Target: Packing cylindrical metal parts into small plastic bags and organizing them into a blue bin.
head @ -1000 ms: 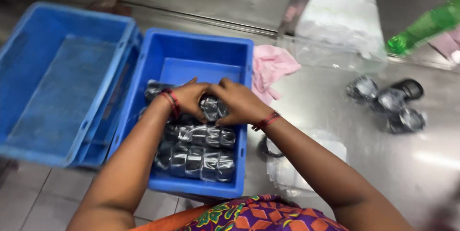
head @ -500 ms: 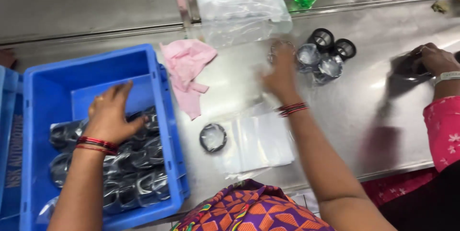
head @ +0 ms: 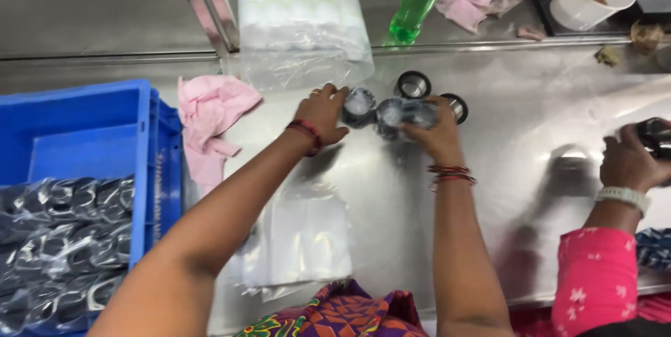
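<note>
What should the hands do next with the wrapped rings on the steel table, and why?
Probably lift the wrapped rings and carry them left to the blue crate. Both the left hand and the right hand already close on them, and the crate holds rows of similar wrapped pieces. Two bare rings stay behind them.

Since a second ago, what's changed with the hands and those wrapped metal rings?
The left hand left the wrapped parts in the blue crate and moved to the bagged rings on the steel table. The right hand got there first; both now grip them. The pink cloth and clear bags stayed put.
</note>
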